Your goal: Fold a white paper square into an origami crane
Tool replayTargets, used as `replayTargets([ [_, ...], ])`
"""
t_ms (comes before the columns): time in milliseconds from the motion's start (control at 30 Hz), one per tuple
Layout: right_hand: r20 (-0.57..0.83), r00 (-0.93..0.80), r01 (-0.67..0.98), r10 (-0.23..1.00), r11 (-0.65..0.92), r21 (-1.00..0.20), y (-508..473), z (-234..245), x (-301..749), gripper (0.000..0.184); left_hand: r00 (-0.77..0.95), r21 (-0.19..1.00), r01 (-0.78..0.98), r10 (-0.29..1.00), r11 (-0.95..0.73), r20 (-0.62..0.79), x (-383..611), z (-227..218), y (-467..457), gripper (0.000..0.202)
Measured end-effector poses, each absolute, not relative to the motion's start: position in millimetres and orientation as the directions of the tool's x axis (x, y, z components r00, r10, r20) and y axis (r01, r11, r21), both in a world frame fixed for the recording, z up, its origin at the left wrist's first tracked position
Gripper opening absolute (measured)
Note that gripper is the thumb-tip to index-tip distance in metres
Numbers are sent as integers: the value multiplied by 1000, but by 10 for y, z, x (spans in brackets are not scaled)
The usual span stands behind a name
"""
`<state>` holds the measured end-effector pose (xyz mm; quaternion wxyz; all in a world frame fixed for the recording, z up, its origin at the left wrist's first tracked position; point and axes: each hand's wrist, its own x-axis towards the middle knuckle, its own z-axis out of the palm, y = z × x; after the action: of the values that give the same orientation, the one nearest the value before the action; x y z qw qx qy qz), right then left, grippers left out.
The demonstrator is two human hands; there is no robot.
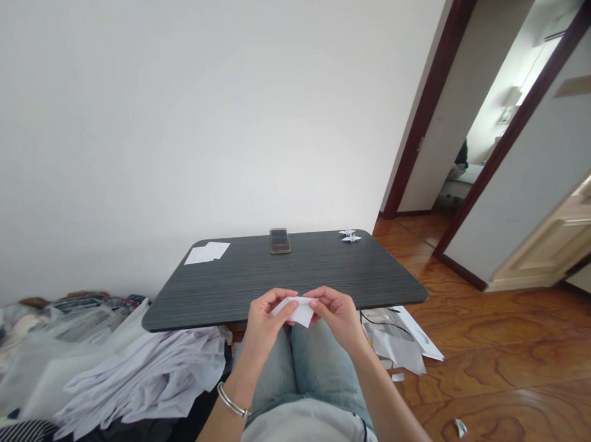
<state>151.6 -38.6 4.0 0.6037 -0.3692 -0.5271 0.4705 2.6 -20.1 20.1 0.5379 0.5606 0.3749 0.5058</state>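
Note:
A small folded piece of white paper [302, 314] is held between both hands, just in front of the table's near edge and above the lap. My left hand [272, 314] pinches its left side, thumb on top and fingers behind. On the other side, my right hand [335, 310] grips the paper with the thumb pressed near its upper right fold. The paper's lower part hangs as a point between the thumbs. Fingers hide its back and side edges.
A dark table [279, 279] stands against the wall. On it are white paper sheets [207, 252] at left, a phone [279, 240] at centre back and folded paper cranes [350, 237] at right. Clothes [149, 376] are piled at left; a paper scrap [460, 427] lies on the floor.

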Motion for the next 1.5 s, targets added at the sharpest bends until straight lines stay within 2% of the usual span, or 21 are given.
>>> replayTargets([
  [233, 279, 13, -237, 960, 275, -932, -389, 28, 1576, 17, 218, 983, -135, 964, -127, 154, 11, 168, -175, 29],
  [600, 191, 80, -281, 978, 206, -937, -382, 72, 1577, 17, 280, 964, 25, 928, -263, 246, 9, 193, -241, 24],
  [767, 207, 40, -310, 978, 209, -928, -376, 51, 1582, 15, 264, 952, -59, 915, -301, 306, 6, 150, -233, 21],
  [1067, 219, 43, -355, 975, 220, -909, -404, 78, 1568, 11, 258, 951, -200, 924, -236, 283, 18, 143, -235, 13],
  [1333, 218, 72, -373, 973, 229, -899, -385, 11, 1564, 10, 248, 941, -200, 915, -273, 318, 29, 131, -245, 12],
  [1500, 230, 53, -364, 972, 233, -902, -395, 43, 1561, 17, 247, 940, -117, 908, -320, 340, 34, 193, -264, 13],
])
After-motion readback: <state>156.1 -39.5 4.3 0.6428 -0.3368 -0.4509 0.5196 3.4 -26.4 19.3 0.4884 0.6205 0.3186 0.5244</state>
